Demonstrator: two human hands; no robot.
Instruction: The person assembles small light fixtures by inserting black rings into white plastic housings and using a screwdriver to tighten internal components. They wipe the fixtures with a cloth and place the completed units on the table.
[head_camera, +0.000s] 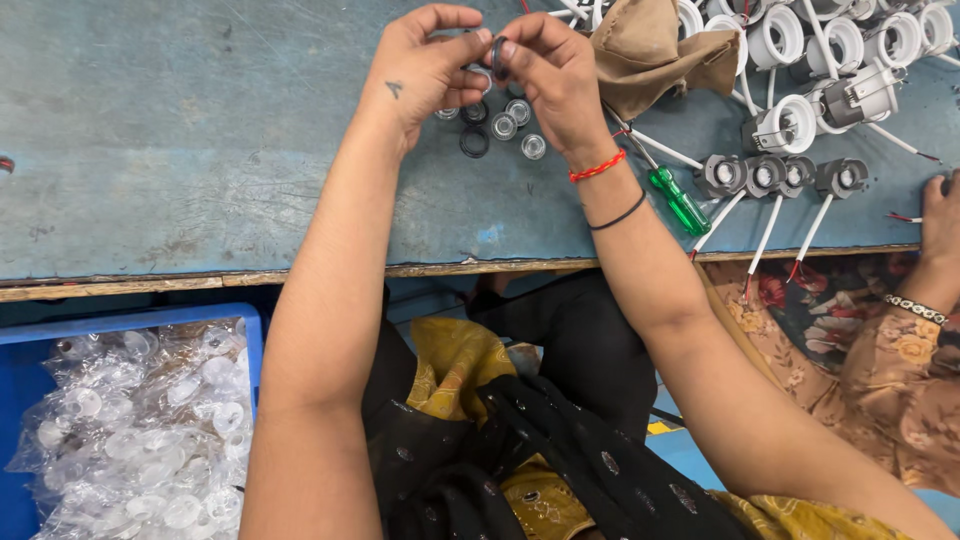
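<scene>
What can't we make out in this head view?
- Small dark ring: mostly covered by fingertips of left hand and right hand.
- White lamp housings: cut off by the top edge.
- Co-worker's hand: cut off by the right edge.
- Clear parts in the blue bin: blurred by plastic wrap.

Small assembly workshop, seen from above. A worn blue-grey workbench (200, 130) w/ a chipped wooden front edge holds rows of identical white lamp housings (790, 125) and grey fittings (765, 175) trailing white wires, plus a green-handled screwdriver (680, 200) and a cloth glove (650, 50). A cluster of small clear lenses and black rings (495, 125) lies on the bench. Below it, a blue crate (130, 325) packed w/ clear plastic parts. A second worker's hand (940, 215) rests at the bench's right end.
</scene>
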